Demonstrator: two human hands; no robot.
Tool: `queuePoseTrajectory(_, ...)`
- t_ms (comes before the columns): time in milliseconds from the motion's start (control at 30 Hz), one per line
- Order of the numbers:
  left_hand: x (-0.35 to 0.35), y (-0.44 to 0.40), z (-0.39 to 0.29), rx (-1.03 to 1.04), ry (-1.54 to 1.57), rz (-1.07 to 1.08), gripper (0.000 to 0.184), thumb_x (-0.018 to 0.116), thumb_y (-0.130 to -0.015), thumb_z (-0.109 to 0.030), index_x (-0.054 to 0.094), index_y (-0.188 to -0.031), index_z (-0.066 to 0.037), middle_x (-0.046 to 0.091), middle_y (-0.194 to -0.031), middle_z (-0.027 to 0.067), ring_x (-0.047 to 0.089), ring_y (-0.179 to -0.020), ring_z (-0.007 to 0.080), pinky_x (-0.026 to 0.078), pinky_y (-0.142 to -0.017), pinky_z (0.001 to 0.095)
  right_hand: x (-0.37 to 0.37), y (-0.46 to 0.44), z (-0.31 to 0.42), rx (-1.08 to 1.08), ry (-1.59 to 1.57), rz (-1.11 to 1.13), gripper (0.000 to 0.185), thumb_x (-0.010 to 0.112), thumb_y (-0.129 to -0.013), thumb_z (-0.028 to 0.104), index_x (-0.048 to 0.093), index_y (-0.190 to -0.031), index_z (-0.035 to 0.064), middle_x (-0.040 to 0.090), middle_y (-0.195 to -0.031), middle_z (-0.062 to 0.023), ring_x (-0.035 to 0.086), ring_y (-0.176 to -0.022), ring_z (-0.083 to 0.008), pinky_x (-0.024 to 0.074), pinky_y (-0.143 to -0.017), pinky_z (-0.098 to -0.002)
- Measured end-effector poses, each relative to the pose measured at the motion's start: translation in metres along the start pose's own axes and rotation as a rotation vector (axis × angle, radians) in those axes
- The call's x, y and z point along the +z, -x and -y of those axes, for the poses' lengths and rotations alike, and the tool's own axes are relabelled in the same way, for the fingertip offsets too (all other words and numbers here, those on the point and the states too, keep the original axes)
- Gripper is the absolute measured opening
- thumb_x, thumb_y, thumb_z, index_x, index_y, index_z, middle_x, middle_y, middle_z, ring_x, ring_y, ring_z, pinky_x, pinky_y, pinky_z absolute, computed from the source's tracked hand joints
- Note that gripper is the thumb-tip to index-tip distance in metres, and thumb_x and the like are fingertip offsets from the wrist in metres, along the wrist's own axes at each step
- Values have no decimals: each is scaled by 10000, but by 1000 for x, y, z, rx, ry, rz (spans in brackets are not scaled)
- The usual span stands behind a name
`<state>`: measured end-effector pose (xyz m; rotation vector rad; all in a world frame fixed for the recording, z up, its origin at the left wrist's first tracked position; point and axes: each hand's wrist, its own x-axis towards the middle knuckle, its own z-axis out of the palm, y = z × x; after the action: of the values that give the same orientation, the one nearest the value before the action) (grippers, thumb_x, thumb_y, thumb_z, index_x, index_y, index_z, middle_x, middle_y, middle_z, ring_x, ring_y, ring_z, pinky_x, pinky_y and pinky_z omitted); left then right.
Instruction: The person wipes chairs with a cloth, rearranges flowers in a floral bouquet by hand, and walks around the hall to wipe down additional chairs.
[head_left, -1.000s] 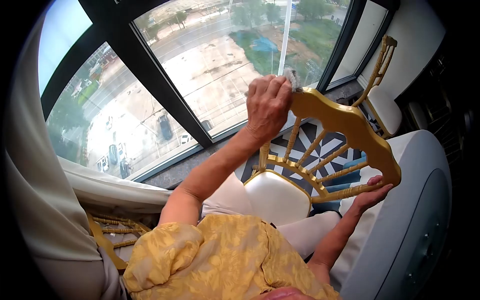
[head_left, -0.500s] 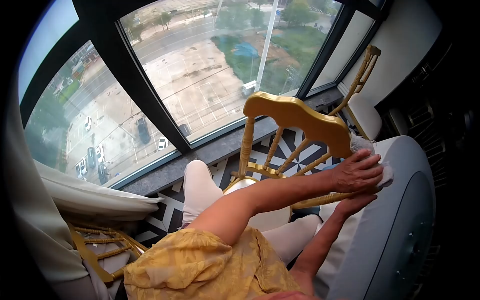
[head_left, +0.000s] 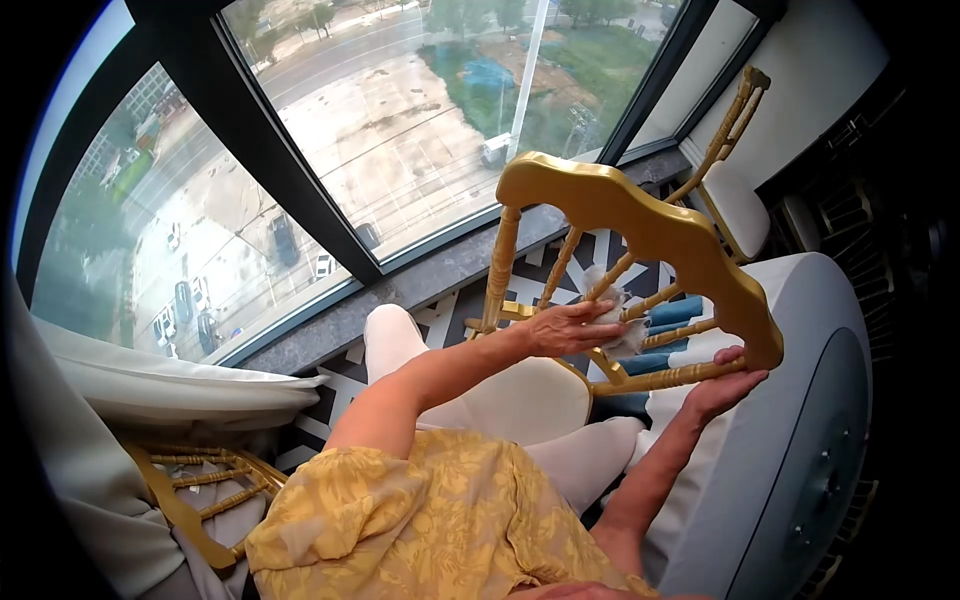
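A gold chair with turned spindles and a pale seat stands in front of me, its back toward my hands. My left hand is closed on a whitish cloth, which it presses around the spindles of the chair back. Lower right, my right hand grips the side post near the corner of the top rail, its fingers partly hidden behind the wood.
A table with a pale grey cover stands close on the right. Another gold chair lies by the curtain at left. One more chair is at the far wall. Tall windows rise above a stone sill.
My left hand has moved with the cloth from the top rail's right corner leftward to the spindles. My right hand has shifted slightly up along the post. The chair back appears farther right.
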<state>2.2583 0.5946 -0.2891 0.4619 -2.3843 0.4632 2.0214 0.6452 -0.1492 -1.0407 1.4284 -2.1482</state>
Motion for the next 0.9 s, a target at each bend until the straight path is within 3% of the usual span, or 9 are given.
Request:
queuePoseTrajectory(100,15,33,-22,-14,32,162,360,576,-800,-71,631,-1154,-108,443,-1436,40,407,-1345,252,350,-1084,366,-2,0,1,13,-19,29,520,182,-1018,506,451,-860,91,403,-729,-12,379,-652,-122,352,-650,-266)
queuePoseTrajectory(167,33,44,-43,-245,363,217,371,608,-790,-72,598,-1161,-86,464,-1403,57,479,-1271,250,400,-1002,366,-2,-1,-1,28,-24,24,524,183,-1017,511,452,-863,89,408,-730,-14,381,-651,-122,353,-649,-266)
queuePoseTrajectory(267,-3,2,-47,-486,410,-55,404,646,-807,-85,555,-1200,-71,599,-1196,94,589,-1090,263,438,-932,401,-10,-3,-6,23,-26,60,522,202,-1014,521,481,-925,88,414,-739,-13,384,-665,-120,362,-655,-272)
queuePoseTrajectory(400,-63,-90,-5,-672,449,-577,360,598,-819,37,563,-1175,-7,626,-1091,160,613,-969,344,504,-786,395,-6,0,-7,-3,7,30,528,186,-1016,518,463,-880,89,411,-729,-14,382,-656,-124,364,-659,-266)
queuePoseTrajectory(533,-5,-123,-29,-797,614,-719,364,548,-856,62,532,-1218,25,602,-1122,219,596,-988,384,489,-853,409,0,-1,-1,3,38,-15,519,190,-1018,512,469,-888,94,405,-718,-10,382,-659,-124,372,-675,-271)
queuePoseTrajectory(633,20,-99,-43,-894,649,-687,374,540,-878,42,520,-1250,5,598,-1131,214,589,-973,391,477,-839,425,-1,-3,-7,-28,43,-2,514,198,-1017,513,464,-876,97,395,-700,-7,376,-653,-122,365,-670,-268)
queuePoseTrajectory(767,62,-39,-59,-1039,766,-426,173,454,-965,-146,546,-1047,-24,561,-975,207,546,-892,387,432,-788,445,4,-1,-9,-31,114,-104,515,199,-1015,504,463,-847,94,385,-677,-4,365,-628,-122,355,-637,-271)
queuePoseTrajectory(833,74,-8,-63,-1063,934,-228,401,278,-1027,-359,465,-884,-35,459,-831,191,486,-817,371,393,-767,442,8,-1,-9,-66,146,-114,525,201,-1014,505,454,-818,88,381,-669,-7,357,-615,-123,348,-614,-272)
queuePoseTrajectory(900,86,-23,-55,-1165,1095,-248,429,252,-1028,-386,460,-895,-34,443,-830,184,472,-809,362,386,-764,435,10,0,-9,-103,181,-143,539,207,-1012,503,445,-782,78,376,-658,-9,347,-593,-123,339,-581,-268)
